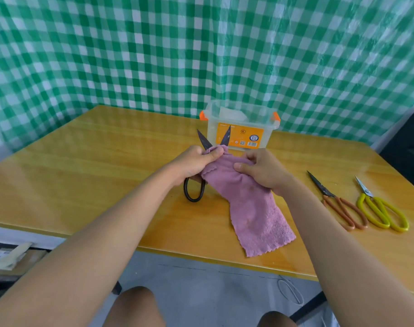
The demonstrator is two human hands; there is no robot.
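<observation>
Above the table [83,173], just in front of the clear box [239,109], the left hand [196,164] curls round the black scissors [193,193] near the pivot, its thumb pressing the cloth [248,204] against them. The blades stand spread, pointing away. The right hand [262,171] pinches the cloth alongside. The cloth looks soft, limp and light. The scissors look stiff and sharp-tipped, and are probably safest held by the loops. Whether the right fingers reach a blade through the fabric cannot be told.
</observation>
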